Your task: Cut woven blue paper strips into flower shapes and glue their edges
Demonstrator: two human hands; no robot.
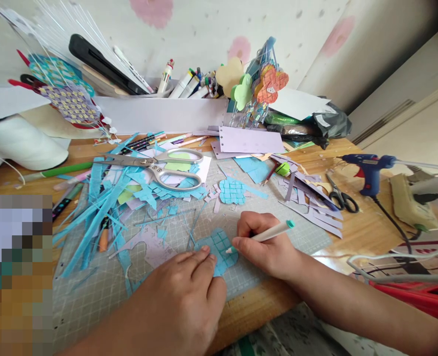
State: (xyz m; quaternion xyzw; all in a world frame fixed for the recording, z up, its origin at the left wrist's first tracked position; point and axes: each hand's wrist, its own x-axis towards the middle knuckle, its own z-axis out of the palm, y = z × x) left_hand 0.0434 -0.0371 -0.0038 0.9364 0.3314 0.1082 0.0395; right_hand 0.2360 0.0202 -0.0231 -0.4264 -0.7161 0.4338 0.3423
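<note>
My right hand (265,247) is closed around a white marker pen (274,231) with a teal end. The pen's tip touches a blue paper flower (220,242) marked with darker crossing lines. My left hand (192,287) lies with its fingers flat on the left part of that flower, hiding some of it. A second blue flower cutout (232,191), also lined in a grid, rests just beyond on the grey cutting mat (263,277).
Silver scissors (159,168) lie on heaped blue paper strips (96,212). Lilac paper scraps (311,207), small black scissors (339,195) and a blue glue gun (369,168) with a cable are at the right. Paper flower ornaments (270,84) hang at the back near several markers (185,84).
</note>
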